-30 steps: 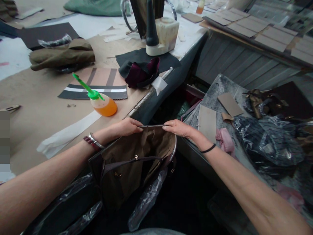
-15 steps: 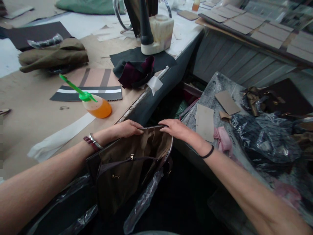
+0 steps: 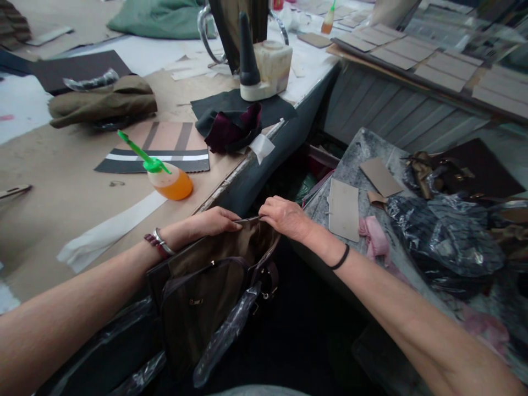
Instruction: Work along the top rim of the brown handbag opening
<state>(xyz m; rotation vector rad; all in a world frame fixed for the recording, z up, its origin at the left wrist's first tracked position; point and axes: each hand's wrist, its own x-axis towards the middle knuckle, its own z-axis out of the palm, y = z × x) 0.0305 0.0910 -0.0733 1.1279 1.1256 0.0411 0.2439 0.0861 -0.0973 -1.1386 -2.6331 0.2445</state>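
Bag (image 3: 202, 324) hangs below the table edge (image 3: 231, 179), mouth up, long top rim slanting from near left to far right. Left hand (image 3: 216, 221) pinches the far rim; right hand (image 3: 284, 217), fingers curled, grips it farther right.

Dim, soft greyish light lies across the brown-paper-covered surface (image 3: 74, 192), brightest at its white far end. Lower down, the brown fabric bag (image 3: 193, 324) sinks into near-black shadow. Glare flecks the crinkled clear plastic wrap (image 3: 445, 231). The flat beige cardboard panels (image 3: 439, 77), upper right, look soft and smeared.
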